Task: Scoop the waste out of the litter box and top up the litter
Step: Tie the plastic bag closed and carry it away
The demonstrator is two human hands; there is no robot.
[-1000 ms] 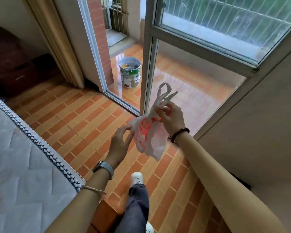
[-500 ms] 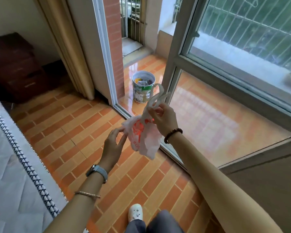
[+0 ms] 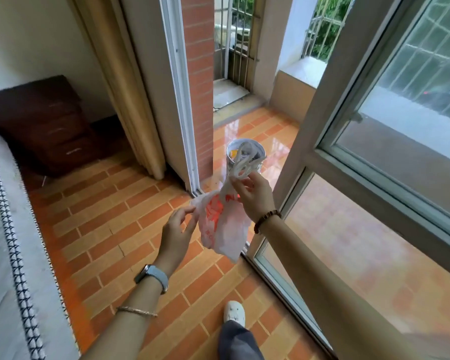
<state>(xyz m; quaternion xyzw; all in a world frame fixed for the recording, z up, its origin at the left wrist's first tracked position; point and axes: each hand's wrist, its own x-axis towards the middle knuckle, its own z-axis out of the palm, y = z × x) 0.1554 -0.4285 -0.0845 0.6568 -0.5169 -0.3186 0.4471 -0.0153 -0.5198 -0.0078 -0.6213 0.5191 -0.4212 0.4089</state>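
We have one white shoe (image 3: 234, 311) planted on the brick-pattern floor (image 3: 109, 229), close to the track of the sliding door (image 3: 291, 279), and from there a careless step could catch the rail while our eyes are on the bag. Our left hand (image 3: 176, 235) is half spread, thumb and forefinger pinching a loose edge of the white plastic bag (image 3: 222, 224) with red print; our right hand (image 3: 255, 197) pinches the bunched handles at the top, and the bag hangs between them in the air. It looks thin and slack, so we judge that pulling the mouth apart too sharply could tear it, and a torn bag would leak waste later. Beyond the bag, a metal bucket (image 3: 244, 152) stands on the glossy balcony floor just past the door track; that shine may mean wet tiles, so slipping is a risk. The litter box is not in view, so we cannot tell how far we must carry the bag.
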